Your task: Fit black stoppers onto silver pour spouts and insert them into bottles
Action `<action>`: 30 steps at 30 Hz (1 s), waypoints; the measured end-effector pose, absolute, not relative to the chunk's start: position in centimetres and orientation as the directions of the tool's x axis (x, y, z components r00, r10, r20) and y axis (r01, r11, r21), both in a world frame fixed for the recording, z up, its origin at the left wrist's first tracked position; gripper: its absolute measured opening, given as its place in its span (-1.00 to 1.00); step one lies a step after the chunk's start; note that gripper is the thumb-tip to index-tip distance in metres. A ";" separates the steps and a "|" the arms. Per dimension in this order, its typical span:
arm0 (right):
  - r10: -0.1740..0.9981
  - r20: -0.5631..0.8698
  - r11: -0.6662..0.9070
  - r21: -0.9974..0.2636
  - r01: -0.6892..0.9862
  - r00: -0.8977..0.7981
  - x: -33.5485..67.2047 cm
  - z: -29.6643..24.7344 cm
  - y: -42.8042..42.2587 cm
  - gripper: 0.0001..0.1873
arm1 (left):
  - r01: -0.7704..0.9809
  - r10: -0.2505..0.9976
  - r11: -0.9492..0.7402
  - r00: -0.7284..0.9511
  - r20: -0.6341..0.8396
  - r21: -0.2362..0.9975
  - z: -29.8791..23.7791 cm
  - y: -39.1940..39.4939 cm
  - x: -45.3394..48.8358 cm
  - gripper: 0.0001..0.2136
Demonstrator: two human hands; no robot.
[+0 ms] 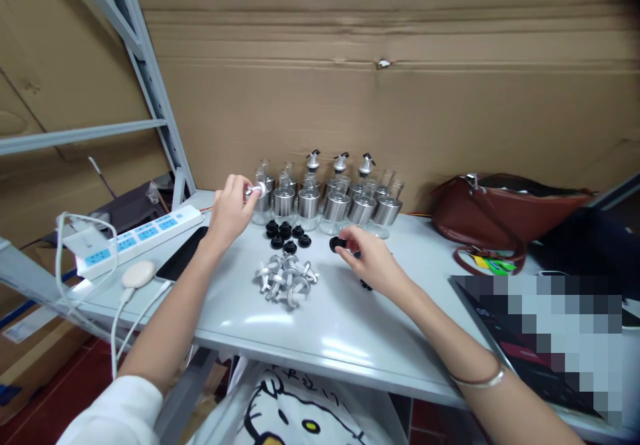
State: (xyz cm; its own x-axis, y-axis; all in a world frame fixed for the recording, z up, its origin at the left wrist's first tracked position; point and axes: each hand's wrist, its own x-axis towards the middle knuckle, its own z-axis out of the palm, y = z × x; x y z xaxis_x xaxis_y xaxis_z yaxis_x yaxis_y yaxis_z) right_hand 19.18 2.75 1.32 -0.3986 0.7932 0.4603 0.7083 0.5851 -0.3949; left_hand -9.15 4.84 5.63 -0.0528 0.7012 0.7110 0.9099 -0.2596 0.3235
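My left hand (231,206) is closed on a silver pourer spout (256,190), raised in front of the leftmost bottles. Between the fingertips of my right hand (367,253) is a black stopper (337,243), held just above the table. Rows of glass bottles with steel sleeves (337,206) stand at the back; three in the rear carry pourer tops (341,161) with black flaps. Several black stoppers (285,230) lie in front of the bottles. Nearer to me is a pile of silver pourer spouts (287,279). Some small black pieces (367,285) are partly hidden beneath my right hand.
A white power strip (145,237), a black phone (183,255) and a round white charger (139,274) with cables lie at the left. On the right are a brown leather bag (500,215) and a dark flat panel, partly blurred out (500,325). Cardboard (300,98) backs the table.
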 end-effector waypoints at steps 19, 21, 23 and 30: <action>0.690 0.347 0.722 -0.262 0.641 -0.635 14.1 4.0 7.9 -0.89 | 0.888 0.746 -0.204 -0.132 0.653 0.411 5.3 4.2 -9.0 -0.86; 0.701 0.280 0.713 -0.264 0.649 -0.656 13.3 3.6 8.3 -0.88 | 0.883 0.757 -0.198 -0.138 0.638 0.426 5.3 4.0 -8.7 -0.87; 0.708 0.240 0.706 -0.274 0.653 -0.664 13.0 3.0 8.7 -0.84 | 0.881 0.768 -0.199 -0.132 0.627 0.430 5.2 3.9 -8.4 -0.87; 0.761 0.203 0.649 -0.280 0.708 -0.617 12.9 2.6 9.0 -0.86 | 0.852 0.771 -0.232 -0.134 0.623 0.469 5.0 3.9 -8.1 -0.88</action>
State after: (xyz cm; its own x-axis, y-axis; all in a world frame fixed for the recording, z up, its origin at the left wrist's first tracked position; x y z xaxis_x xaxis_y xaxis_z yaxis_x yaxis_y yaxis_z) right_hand 12.88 9.01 2.65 -0.6167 0.7606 0.2027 0.7079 0.6485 -0.2798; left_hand -8.08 3.89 5.02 -0.1335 0.7709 0.6228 0.8521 -0.2317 0.4694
